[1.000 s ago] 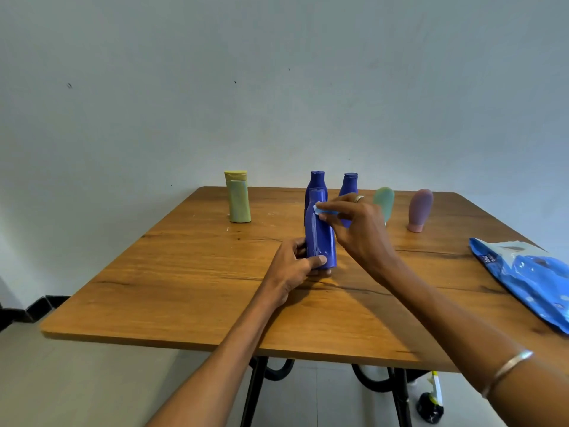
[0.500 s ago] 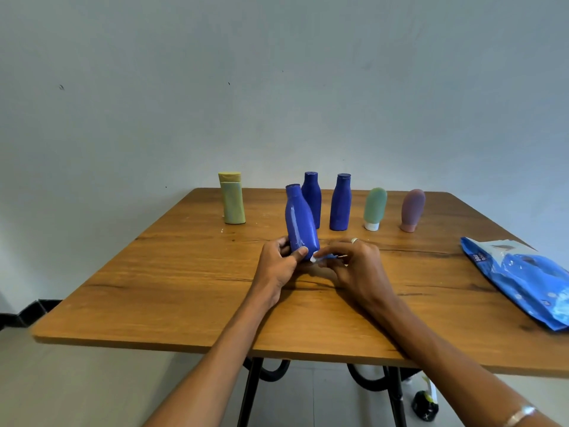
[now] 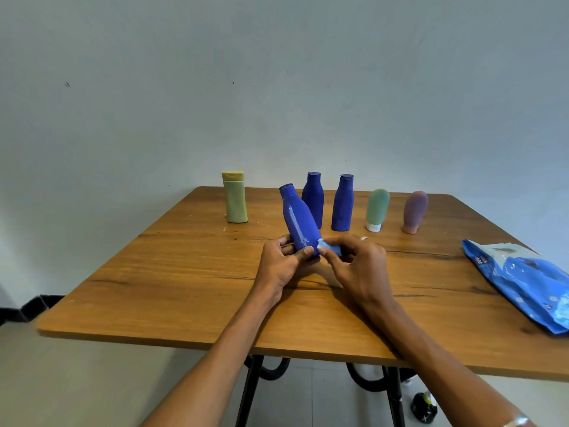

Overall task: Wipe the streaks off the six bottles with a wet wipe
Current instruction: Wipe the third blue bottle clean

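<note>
Left hand [image 3: 281, 261] grips the base of a tilted blue bottle [image 3: 300, 221], cap leaning away-left, above the table [image 3: 184, 272]. Right hand [image 3: 358, 268] pinches a wet wipe [image 3: 328, 248] against the bottle's lower side. 5 other bottles stand behind.

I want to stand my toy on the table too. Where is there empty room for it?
Bare wood lies along the table's left side, in front of the yellow-green bottle, and on the near right between the right hand and the blue wipes pack. The back row of bottles and the middle, where the left hand grips the tilted blue bottle, are crowded.
</note>
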### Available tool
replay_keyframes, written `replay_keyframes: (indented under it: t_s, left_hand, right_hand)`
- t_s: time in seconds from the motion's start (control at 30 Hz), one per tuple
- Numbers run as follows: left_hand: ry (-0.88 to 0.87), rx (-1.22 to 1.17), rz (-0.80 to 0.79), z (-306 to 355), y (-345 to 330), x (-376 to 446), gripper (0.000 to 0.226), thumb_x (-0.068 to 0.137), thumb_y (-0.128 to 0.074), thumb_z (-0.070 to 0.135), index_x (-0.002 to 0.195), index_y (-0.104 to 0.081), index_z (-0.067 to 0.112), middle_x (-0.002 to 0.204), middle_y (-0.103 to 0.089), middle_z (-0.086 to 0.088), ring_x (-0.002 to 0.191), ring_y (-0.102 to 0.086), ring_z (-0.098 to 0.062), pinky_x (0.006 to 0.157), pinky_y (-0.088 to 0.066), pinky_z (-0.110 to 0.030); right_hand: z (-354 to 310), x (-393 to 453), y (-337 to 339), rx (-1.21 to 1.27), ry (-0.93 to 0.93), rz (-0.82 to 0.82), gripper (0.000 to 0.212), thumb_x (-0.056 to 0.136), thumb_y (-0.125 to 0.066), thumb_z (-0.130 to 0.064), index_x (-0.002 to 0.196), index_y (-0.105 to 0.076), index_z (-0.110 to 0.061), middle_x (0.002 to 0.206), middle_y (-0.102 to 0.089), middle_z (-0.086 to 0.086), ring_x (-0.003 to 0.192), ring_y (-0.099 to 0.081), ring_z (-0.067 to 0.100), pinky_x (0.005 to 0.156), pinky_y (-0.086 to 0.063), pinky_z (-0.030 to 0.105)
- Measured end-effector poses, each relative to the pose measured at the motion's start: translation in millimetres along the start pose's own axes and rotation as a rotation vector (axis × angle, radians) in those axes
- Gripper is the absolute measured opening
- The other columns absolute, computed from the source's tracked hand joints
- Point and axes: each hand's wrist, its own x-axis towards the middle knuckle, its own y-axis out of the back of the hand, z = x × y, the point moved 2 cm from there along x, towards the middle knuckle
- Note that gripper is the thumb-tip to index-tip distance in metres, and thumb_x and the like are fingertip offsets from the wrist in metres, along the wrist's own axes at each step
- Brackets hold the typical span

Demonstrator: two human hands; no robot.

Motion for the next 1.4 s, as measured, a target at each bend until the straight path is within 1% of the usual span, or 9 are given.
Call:
replay_keyframes:
  t_s: [0.3,0.43,0.6,0.7,0.93,1.1,1.23,1.33,1.4]
  left_hand:
    - [0.098,-0.254,-0.183,-1.6,-0.3,1.8,0.032,0.097,-0.061,0.011,0.127,-0.064,0.001,0.119,-0.073,-0.014,0.104,-0.073,-0.031,0.086,-0.061,-0.034]
    - [0.160,-0.370,-0.242,-0.1,1.8,3.2,0.033,0.098,-0.059,0.008,0.129,-0.062,-0.002,0.123,-0.070,-0.018,0.101,-0.073,-0.026,0.083,-0.062,-0.030]
    - [0.226,-0.519,-0.356,1.4,-0.6,1.8,0.042,0.095,-0.060,0.009,0.134,-0.057,-0.005,0.131,-0.065,-0.022,0.112,-0.068,-0.029,0.093,-0.059,-0.043]
    - [0.231,-0.549,-0.367,-0.4,-1.1,3.3,0.045,0.092,-0.062,0.008,0.133,-0.056,-0.007,0.129,-0.065,-0.024,0.110,-0.069,-0.030,0.095,-0.058,-0.042]
    - [0.243,-0.536,-0.406,-3.2,2.1,6.5,0.020,0.094,-0.061,0.007,0.110,-0.069,-0.001,0.110,-0.071,-0.018,0.100,-0.070,-0.023,0.084,-0.059,-0.029]
    - [0.253,-0.550,-0.411,-2.7,1.6,5.4,0.029,0.089,-0.064,0.007,0.116,-0.065,-0.003,0.111,-0.071,-0.018,0.101,-0.070,-0.023,0.088,-0.060,-0.031]
    - [0.228,-0.546,-0.434,-3.3,-2.2,3.3,0.031,0.100,-0.051,0.000,0.129,-0.058,-0.007,0.117,-0.070,-0.019,0.105,-0.070,-0.023,0.088,-0.060,-0.033]
    - [0.239,-0.546,-0.434,-3.2,-1.5,3.4,0.035,0.101,-0.051,0.002,0.134,-0.055,-0.009,0.123,-0.068,-0.021,0.111,-0.068,-0.026,0.093,-0.059,-0.035]
    - [0.260,-0.561,-0.435,-2.8,0.2,3.3,0.031,0.101,-0.051,0.004,0.129,-0.056,-0.009,0.116,-0.069,-0.020,0.102,-0.070,-0.023,0.099,-0.056,-0.039]
  right_hand:
    - [11.8,0.4,2.4,0.044,-0.092,0.049,0.026,0.086,-0.078,-0.023,0.111,-0.073,-0.019,0.104,-0.073,-0.008,0.096,-0.068,0.003,0.082,-0.060,0.026]
    - [12.7,-0.1,3.0,0.090,-0.079,0.060,0.028,0.085,-0.078,-0.021,0.112,-0.073,-0.020,0.107,-0.073,-0.009,0.101,-0.068,0.003,0.083,-0.060,0.028]
    - [10.5,0.4,4.0,0.115,-0.027,0.067,0.029,0.084,-0.079,-0.019,0.114,-0.074,-0.019,0.109,-0.074,-0.006,0.102,-0.069,0.006,0.085,-0.061,0.032]
    - [4.5,-1.1,2.3,0.112,0.042,0.040,0.028,0.083,-0.082,-0.016,0.110,-0.076,-0.018,0.105,-0.074,-0.007,0.098,-0.070,0.005,0.080,-0.061,0.032]
    - [-11.5,-5.7,2.2,0.106,0.163,-0.039,0.032,0.079,-0.085,-0.018,0.109,-0.073,-0.021,0.105,-0.073,-0.004,0.096,-0.069,0.005,0.079,-0.060,0.026]
    - [-9.1,-3.9,4.6,0.114,0.141,0.007,0.029,0.079,-0.085,-0.023,0.106,-0.076,-0.017,0.099,-0.076,-0.007,0.091,-0.071,0.002,0.078,-0.061,0.027]
    - [2.0,0.4,4.2,0.144,-0.025,0.154,0.024,0.080,-0.084,-0.019,0.103,-0.078,-0.017,0.095,-0.077,-0.007,0.085,-0.072,0.003,0.077,-0.062,0.031]
    - [3.7,-1.0,2.8,0.091,-0.007,0.111,0.025,0.082,-0.082,-0.021,0.105,-0.079,-0.015,0.098,-0.076,-0.003,0.090,-0.072,0.006,0.077,-0.062,0.033]
    - [-1.3,-3.7,1.6,0.064,0.061,0.049,0.025,0.083,-0.081,-0.020,0.107,-0.078,-0.017,0.100,-0.073,-0.003,0.093,-0.069,0.005,0.076,-0.061,0.028]
